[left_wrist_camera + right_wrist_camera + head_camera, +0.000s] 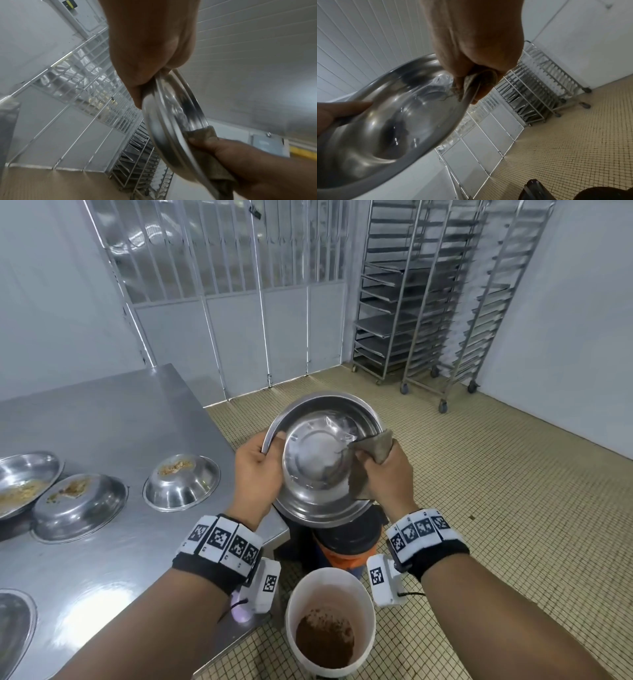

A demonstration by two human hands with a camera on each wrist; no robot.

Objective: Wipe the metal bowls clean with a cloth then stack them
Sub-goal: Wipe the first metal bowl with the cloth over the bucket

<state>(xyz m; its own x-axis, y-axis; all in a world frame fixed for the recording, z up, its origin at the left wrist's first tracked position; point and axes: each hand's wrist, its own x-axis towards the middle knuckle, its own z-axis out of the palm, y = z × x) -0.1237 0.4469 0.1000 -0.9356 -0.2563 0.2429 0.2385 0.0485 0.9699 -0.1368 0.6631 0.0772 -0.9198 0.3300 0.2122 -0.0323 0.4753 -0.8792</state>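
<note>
I hold a shiny metal bowl (315,460) tilted toward me, in the air off the table's right corner. My left hand (260,463) grips its left rim, thumb inside. My right hand (380,474) pinches a brown cloth (375,448) folded over the bowl's right rim, thumb pressing the cloth inside. In the left wrist view the bowl (173,129) shows edge-on with the cloth (204,136) on its far rim. The right wrist view shows the bowl's inside (388,121) and the cloth (471,86) at its rim. Three dirty bowls (181,482) (78,506) (24,481) lie on the steel table (120,412).
A white bucket (329,621) with brown scraps stands on the tiled floor below my hands, behind it a dark bin with an orange band (346,546). Another bowl's rim (13,625) shows at the table's near left. Wheeled tray racks (431,302) stand at the back right.
</note>
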